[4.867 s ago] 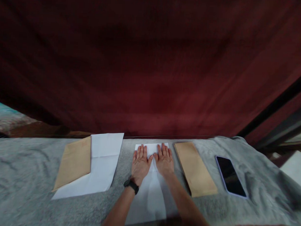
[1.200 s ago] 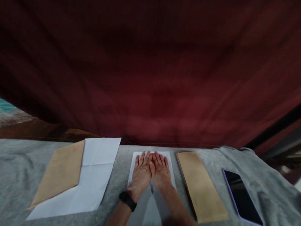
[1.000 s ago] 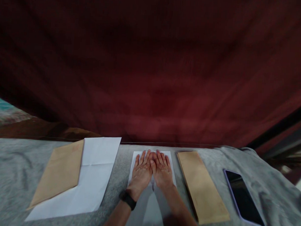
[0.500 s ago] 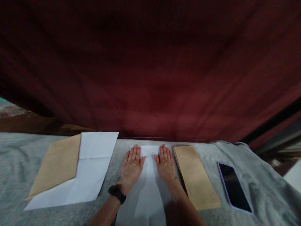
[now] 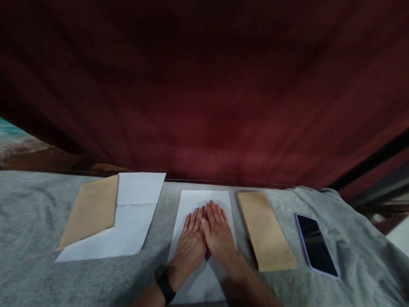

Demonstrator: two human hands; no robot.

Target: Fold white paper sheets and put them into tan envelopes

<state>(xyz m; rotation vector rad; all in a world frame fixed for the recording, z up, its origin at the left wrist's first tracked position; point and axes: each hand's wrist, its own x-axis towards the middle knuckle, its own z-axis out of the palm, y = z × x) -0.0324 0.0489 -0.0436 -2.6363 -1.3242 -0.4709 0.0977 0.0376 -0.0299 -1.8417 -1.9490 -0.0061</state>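
Note:
A sheet of white paper (image 5: 189, 200) lies lengthwise on the grey cloth in front of me, partly covered by my hands and forearms. My left hand (image 5: 192, 236) rests palm down on it, fingers stretched out and pointing away from me. Beside it, my right hand (image 5: 218, 230) lies flat on the same sheet, its thumb side touching or slightly overlapping the left fingers. Neither hand grips anything. On my left wrist is a black watch (image 5: 164, 284).
To the left, a brown paper piece (image 5: 91, 210) overlaps a creased white sheet (image 5: 138, 218). At the right lie a stack of brown paper (image 5: 267, 232) and a phone (image 5: 316, 244) with a purple edge. A dark red curtain (image 5: 206, 104) hangs behind the grey cloth (image 5: 23, 236).
Both hands have moved inward from the paper's far corners and a little toward me, and now meet over its middle. The view has shifted slightly.

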